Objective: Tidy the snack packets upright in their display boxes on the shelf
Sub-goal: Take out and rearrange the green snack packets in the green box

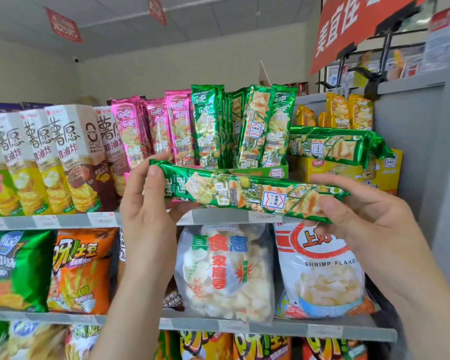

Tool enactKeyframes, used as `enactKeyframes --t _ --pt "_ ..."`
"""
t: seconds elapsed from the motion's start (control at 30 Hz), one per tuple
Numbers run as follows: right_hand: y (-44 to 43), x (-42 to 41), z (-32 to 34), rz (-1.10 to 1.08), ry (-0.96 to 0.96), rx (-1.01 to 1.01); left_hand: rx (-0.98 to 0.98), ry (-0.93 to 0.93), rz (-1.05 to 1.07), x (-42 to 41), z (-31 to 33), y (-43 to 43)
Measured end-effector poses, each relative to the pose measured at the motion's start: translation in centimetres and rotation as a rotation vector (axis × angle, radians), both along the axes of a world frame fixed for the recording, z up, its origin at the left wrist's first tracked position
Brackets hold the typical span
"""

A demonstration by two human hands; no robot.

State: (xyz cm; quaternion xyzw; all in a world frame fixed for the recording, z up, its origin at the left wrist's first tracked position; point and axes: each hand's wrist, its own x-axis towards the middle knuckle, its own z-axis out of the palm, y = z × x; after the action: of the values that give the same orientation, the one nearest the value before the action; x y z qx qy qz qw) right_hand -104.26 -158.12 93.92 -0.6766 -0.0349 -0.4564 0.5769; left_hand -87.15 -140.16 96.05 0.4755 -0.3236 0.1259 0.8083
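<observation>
Nearest to us, our two forearms rise from the lower edge of the view, wrists bent back and palms turned partly towards each other. Our left hand [146,211] grasps the left end of a long green snack packet [244,193], thumb pressed on its front and fingers curled behind. Our right hand [369,216] grasps the other end, thumb on the lower front edge and fingers wrapped behind it. The packet lies lengthwise between our hands, almost level, its right end a little lower, held in the air in front of the shelf edge [218,216] and outside any box.

Just below and behind the packet hang a clear bag of white puffs [224,271] and a shrimp flake bag [320,268] on the lower shelf.

Behind the held packet, on the upper shelf, the green display box [260,171] holds more green packets [244,126] standing upright, some leaning slightly. To its left stand pink packets [151,128], then tall chip cartons [63,157]. To its right, another green packet [333,144] lies flat across the top of a yellow display box [385,172].

Farthest up, a red sign [348,29] hangs above the shelf.
</observation>
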Motion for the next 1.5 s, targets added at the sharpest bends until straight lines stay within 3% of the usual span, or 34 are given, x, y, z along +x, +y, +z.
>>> enactKeyframes --t 0.17,0.37,0.57,0.77,0.93,1.03,1.2,1.4,1.5 --pt "0.9 0.2 -0.1 -0.044 -0.07 0.028 0.025 0.03 -0.038 0.2 -0.4 1.4" --pt "2.9 1.5 -0.8 -0.036 -0.144 0.1 -0.081 0.138 -0.145 0.9 -1.0 2.9" --pt "4.6 2.3 -1.6 0.022 -0.24 0.207 -0.144 0.12 -0.211 1.7 -1.8 4.5" --pt "5.2 2.3 -2.3 -0.006 -0.286 0.184 -0.124 0.132 -0.297 2.5 -2.9 4.8" --pt "4.9 1.9 -1.8 -0.07 -0.338 0.169 0.105 0.06 -0.39 2.6 -3.9 4.8" --pt "4.7 1.4 -0.4 -0.138 -0.348 0.162 0.333 -0.092 -0.299 2.0 -4.4 5.0" --pt "4.6 1.6 2.1 -0.246 -0.431 0.277 0.469 -0.253 -0.267 0.4 -4.8 3.7" --pt "4.0 1.8 4.5 -0.034 -0.363 0.224 0.704 -0.359 -0.273 -1.1 -5.9 1.9" --pt "2.8 1.3 4.9 0.166 -0.252 0.222 0.732 -0.301 -0.24 -1.9 -6.6 0.7"
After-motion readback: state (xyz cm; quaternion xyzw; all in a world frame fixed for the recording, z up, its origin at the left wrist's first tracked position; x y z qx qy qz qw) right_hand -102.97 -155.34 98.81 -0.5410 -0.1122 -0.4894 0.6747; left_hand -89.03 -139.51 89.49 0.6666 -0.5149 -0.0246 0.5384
